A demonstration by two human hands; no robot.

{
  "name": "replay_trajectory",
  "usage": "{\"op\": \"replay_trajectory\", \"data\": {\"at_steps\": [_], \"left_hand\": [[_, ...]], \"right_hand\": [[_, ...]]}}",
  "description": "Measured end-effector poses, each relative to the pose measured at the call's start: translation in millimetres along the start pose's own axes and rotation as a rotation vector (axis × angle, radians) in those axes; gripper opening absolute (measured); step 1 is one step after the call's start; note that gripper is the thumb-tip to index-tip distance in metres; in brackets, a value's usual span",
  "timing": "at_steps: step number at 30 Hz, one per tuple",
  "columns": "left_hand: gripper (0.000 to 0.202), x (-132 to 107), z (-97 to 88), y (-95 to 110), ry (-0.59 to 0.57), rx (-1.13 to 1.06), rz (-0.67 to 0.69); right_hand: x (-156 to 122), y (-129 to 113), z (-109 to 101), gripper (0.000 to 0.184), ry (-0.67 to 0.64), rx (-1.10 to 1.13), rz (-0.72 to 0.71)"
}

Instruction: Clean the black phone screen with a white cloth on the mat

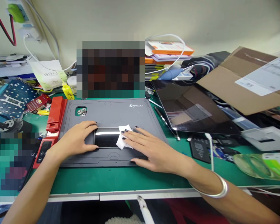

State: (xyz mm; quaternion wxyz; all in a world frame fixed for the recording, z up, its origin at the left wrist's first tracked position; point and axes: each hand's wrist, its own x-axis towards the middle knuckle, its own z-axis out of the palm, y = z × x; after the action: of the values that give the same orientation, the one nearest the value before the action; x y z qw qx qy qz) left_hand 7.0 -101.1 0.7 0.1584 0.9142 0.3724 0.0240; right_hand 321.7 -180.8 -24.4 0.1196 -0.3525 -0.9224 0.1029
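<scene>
A smartphone (106,138) with a glossy black screen lies sideways on a grey work mat (102,110). My left hand (78,138) grips its left end, thumb at the near edge and fingers at the far edge. Over the phone's right part, my right hand (147,144) holds a folded white wipe (122,144) pressed to the glass under its outstretched fingers. The hand and wipe hide the phone's right end. A silver bangle (224,186) circles my right wrist.
Left of the mat stands a red device (54,115) near a yellow bottle (67,90). A large dark screen panel (191,105) leans at the right, by an opened cardboard box (233,77) and a pen (163,118). Small metal parts (82,112) sit in the mat's cutout.
</scene>
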Motion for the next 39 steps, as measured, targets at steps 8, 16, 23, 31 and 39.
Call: {"op": "replay_trajectory", "data": {"at_steps": [8,16,23,31,39], "left_hand": [[0.061,0.5,-0.8,0.4,-0.004,-0.005,-0.006],[0.062,0.3,-0.4,-0.2,-0.002,-0.005,0.001],[0.062,0.9,-1.3,1.5,-0.006,0.002,-0.004],[0.064,1.0,-1.2,2.1,-0.01,0.003,-0.008],[0.063,1.2,-1.0,2.4,-0.011,0.013,-0.005]], "right_hand": [[0.5,-1.1,-1.1,0.059,0.01,0.02,-0.023],[1.1,-1.3,-1.0,0.056,-0.018,0.022,-0.019],[1.9,-0.7,-1.7,0.048,0.024,-0.04,0.046],[0.3,-2.4,-0.5,0.049,-0.012,-0.004,-0.045],[1.0,-1.5,-0.3,0.049,0.024,-0.043,-0.024]]}}
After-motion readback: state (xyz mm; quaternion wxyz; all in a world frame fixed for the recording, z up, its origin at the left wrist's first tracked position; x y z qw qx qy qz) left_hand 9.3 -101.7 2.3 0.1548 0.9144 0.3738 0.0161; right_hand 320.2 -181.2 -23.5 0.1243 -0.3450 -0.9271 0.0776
